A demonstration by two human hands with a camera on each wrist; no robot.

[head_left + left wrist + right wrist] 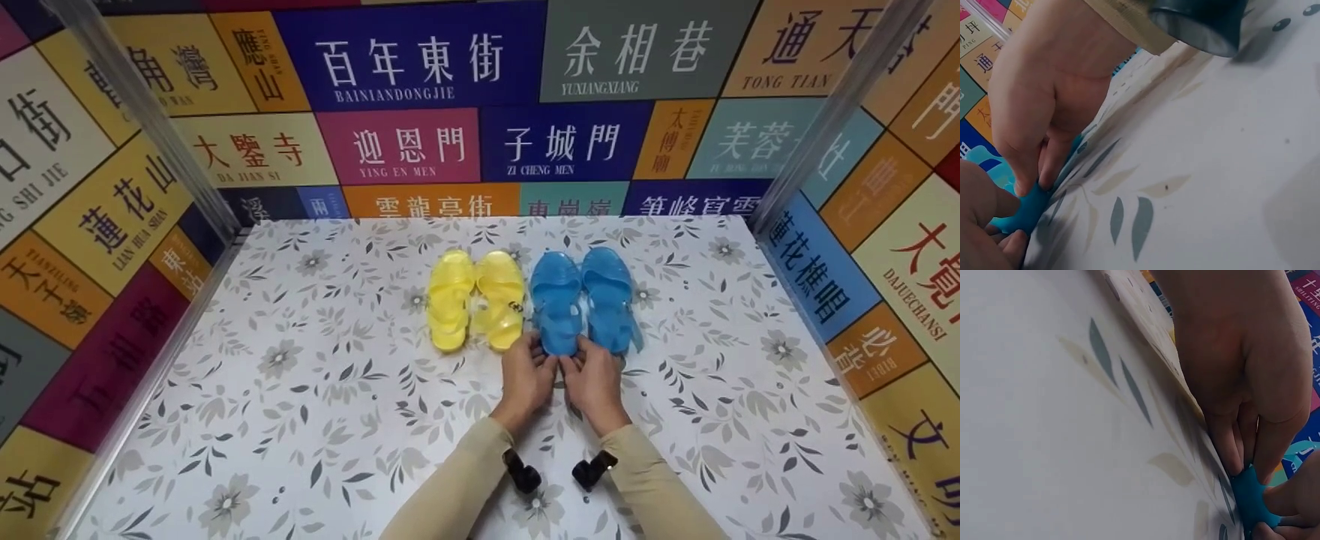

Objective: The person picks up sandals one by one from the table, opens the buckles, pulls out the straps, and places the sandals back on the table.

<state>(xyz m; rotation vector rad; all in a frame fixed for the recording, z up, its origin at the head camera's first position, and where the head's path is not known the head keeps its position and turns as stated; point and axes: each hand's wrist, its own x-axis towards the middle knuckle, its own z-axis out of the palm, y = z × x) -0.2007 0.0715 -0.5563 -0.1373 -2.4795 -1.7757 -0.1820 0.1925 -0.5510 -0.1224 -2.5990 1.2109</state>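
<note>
Two blue sandals stand side by side on the table, toes towards the back wall. My left hand (529, 379) and right hand (596, 382) both pinch the heel of the left-hand blue sandal (556, 277), thumbs close together. In the left wrist view, fingertips of my right hand (1044, 101) press on the blue heel (1030, 211). The right wrist view has my left hand (1247, 377) at the same heel (1252, 503). The other blue sandal (607, 270) lies just right of it. A pair of yellow sandals (501, 277) sits to the left.
A white cloth with grey flowers and leaves (300, 420) covers the table. Printed sign panels (405, 146) line the back and both sides. Clear upright edges (840, 112) stand at the back corners. Black cameras (521, 472) are strapped to both wrists.
</note>
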